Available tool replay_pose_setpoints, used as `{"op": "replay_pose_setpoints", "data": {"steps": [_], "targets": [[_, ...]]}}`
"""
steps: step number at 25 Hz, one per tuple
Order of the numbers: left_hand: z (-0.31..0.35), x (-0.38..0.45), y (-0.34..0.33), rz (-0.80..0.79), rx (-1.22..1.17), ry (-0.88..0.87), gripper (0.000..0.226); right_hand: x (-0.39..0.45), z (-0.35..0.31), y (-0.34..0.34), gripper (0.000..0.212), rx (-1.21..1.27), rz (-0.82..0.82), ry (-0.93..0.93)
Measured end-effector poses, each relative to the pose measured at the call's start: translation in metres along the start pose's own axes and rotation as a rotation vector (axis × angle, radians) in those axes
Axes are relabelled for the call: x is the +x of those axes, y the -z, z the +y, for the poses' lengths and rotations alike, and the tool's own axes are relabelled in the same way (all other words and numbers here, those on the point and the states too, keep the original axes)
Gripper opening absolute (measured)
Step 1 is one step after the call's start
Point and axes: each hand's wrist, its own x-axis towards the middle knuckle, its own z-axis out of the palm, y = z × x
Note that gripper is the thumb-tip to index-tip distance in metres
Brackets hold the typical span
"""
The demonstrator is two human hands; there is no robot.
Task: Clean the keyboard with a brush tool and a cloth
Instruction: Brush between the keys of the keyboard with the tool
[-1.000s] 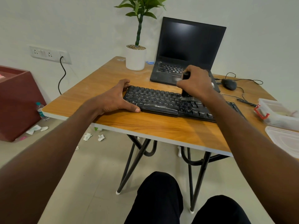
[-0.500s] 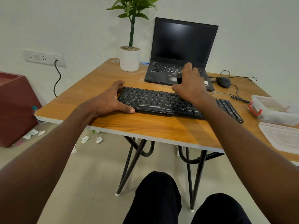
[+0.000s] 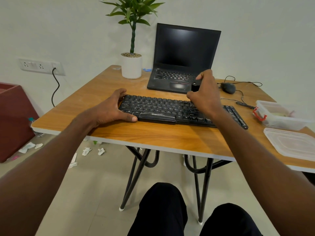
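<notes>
Keyboard (image 3: 179, 109) lies flat across the middle of the wooden surface (image 3: 153, 133), long side toward the person, near edge set back from the surface's front lip. Left hand (image 3: 109, 108) clamps the keyboard's left end, fingers (image 3: 119, 92) curled over the far corner and thumb pressed on the near front edge; likely bracing so brush strokes don't shove it sideways. Right hand (image 3: 204, 94) hovers over the right-centre keys, fingers wrapped around a short black brush tool (image 3: 195, 86), only its top end visible above the knuckles; bristles hidden behind the hand, so contact with the keys can't be confirmed. Grip looks like a fist hold, good for short downward sweeps.

No cloth clearly visible, so the wiping step looks not yet begun.

Room to move: open laptop (image 3: 180, 74) sits just behind the keyboard, so far-side strokes have little clearance before hitting its front edge. Mouse (image 3: 227, 87) and its cable lie right-rear, near the keyboard's right end. Clear plastic box (image 3: 279, 116) and a separate lid (image 3: 293, 142) occupy the right side, just beside the keyboard's right tip. White plant pot (image 3: 131, 67) stands at rear left, well apart. Left portion and front strip of the surface give room for sliding the keyboard. Paper scraps (image 3: 87, 150) litter the floor below.
</notes>
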Motion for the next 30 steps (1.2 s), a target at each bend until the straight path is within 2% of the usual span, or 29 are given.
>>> {"op": "replay_pose_setpoints", "data": {"steps": [2,3,5,7,10,14,19,24,30], "targets": [[0.004,-0.004,-0.005,0.088,0.062,-0.02,0.14,-0.008,0.014,0.013,0.06,0.21,0.059,-0.046],[0.008,-0.007,-0.011,0.182,0.147,-0.043,0.132,-0.013,0.022,0.018,0.059,0.296,0.108,-0.066],[0.023,-0.008,-0.031,0.383,0.367,-0.137,0.116,-0.023,0.034,0.022,0.054,0.371,0.215,-0.1],[0.043,-0.002,-0.056,0.476,0.542,-0.232,0.105,-0.029,0.04,0.018,0.048,0.391,0.25,-0.11],[0.052,0.01,-0.078,0.489,0.741,-0.242,0.103,-0.032,0.04,0.004,0.045,0.296,0.193,-0.045],[0.04,0.021,-0.076,0.475,0.767,-0.129,0.108,-0.027,0.043,-0.002,0.059,0.091,0.097,0.013],[0.042,0.022,-0.078,0.466,0.805,-0.131,0.099,-0.031,0.043,-0.006,0.056,0.101,0.225,-0.024],[0.044,0.02,-0.078,0.464,0.82,-0.112,0.097,-0.022,0.041,0.01,0.052,0.185,0.007,-0.05],[0.043,0.019,-0.078,0.451,0.823,-0.114,0.098,-0.009,0.034,0.023,0.054,0.109,-0.063,-0.011]]}}
